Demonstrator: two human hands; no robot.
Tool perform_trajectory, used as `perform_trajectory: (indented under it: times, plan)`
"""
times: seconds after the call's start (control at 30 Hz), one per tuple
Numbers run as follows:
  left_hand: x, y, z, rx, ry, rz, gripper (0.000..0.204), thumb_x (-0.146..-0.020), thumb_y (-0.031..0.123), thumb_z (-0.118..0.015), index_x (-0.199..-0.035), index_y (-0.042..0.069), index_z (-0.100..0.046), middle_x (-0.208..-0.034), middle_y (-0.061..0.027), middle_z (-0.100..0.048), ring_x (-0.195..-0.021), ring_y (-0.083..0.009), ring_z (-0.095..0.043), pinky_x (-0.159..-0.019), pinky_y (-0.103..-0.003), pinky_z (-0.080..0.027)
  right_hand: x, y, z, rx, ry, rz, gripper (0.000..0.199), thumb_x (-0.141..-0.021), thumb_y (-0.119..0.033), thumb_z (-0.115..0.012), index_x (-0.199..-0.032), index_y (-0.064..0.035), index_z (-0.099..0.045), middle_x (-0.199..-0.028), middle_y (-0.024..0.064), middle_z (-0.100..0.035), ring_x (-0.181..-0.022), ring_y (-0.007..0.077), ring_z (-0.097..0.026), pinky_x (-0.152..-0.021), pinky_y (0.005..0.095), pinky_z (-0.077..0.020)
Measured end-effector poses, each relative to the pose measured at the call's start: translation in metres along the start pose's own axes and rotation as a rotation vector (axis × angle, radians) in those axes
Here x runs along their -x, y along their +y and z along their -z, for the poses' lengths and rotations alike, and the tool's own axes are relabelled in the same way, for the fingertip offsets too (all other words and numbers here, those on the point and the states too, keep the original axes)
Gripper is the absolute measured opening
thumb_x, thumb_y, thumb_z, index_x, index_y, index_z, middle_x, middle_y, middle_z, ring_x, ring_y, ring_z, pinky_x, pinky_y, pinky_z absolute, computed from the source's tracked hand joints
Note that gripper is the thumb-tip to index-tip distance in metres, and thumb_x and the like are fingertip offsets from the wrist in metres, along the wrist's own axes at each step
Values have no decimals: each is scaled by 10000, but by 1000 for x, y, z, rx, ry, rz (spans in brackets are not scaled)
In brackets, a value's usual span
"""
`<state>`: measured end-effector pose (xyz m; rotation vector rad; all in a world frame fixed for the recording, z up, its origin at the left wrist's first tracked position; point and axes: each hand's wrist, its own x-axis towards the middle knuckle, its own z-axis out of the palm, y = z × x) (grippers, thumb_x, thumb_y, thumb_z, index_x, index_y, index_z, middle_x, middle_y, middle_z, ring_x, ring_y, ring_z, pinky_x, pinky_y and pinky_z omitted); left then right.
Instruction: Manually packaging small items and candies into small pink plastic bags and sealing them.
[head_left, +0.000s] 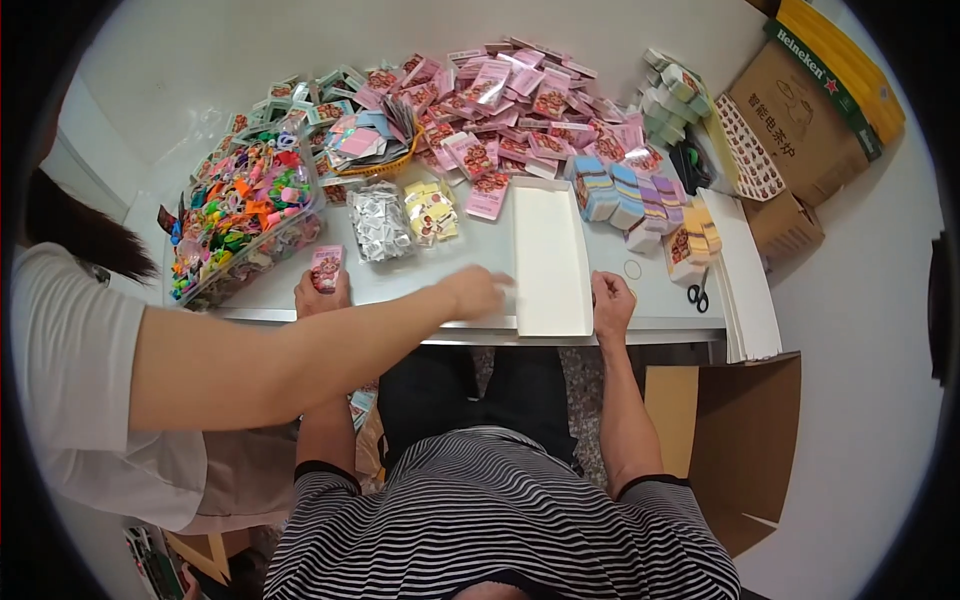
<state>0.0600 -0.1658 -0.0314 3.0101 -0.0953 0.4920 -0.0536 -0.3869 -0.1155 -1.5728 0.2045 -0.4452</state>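
Note:
My left hand (322, 297) is closed around a small pink printed box (326, 268), near the table's front edge beside the plastic bin. My right hand (613, 306) is closed, fingers curled together, at the right side of a long shallow white box (553, 262). What it pinches, if anything, I cannot make out. A thin rubber band (632, 269) lies just beyond it, and black-handled scissors (698, 292) to its right. From the left another person's hand (475, 292), slightly blurred, reaches across my left forearm toward the white box.
A clear bin (312, 205) of colourful small toys stands left. Bags of white (380, 225) and yellow pieces (432, 212) lie beside it. Pink boxes (490, 85) heap up at the back. Bundled card stacks (640, 200) sit right. An open carton (745, 445) stands below the table.

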Motion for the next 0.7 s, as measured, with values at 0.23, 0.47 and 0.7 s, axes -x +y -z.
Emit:
perform_trajectory:
  times: [0.23, 0.47, 0.7]
  plan:
    - [51, -152, 11, -10, -130, -458, 203, -889, 283, -643, -1038, 154, -692, -1075, -88, -691, -1031, -285, -670, -897, -418, -540, -1, -1, 30, -32, 56, -9, 149, -961, -108, -732, -1010, 26, -692, -848, -28, -650, -728, 21, -559, -656, 173, -454]
    - [144, -231, 9, 190, 350, 707, 665, -800, 531, -770, -1304, 121, -631, -1247, -135, -663, -1125, -374, -656, -930, -510, -516, -3, -4, 17, 1, -9, -22, 165, -959, -114, -737, -1021, 32, -692, -859, -26, -654, -740, 28, -563, -669, 179, -461]
    - [142, -233, 4, 197, 360, 690, 676, -793, 543, -780, -1290, 110, -632, -1216, -147, -666, -1102, -371, -661, -928, -509, -517, -3, 2, 21, 45, -4, -26, 153, -965, -106, -726, -1039, 25, -699, -851, -29, -651, -746, 28, -569, -666, 180, -457]
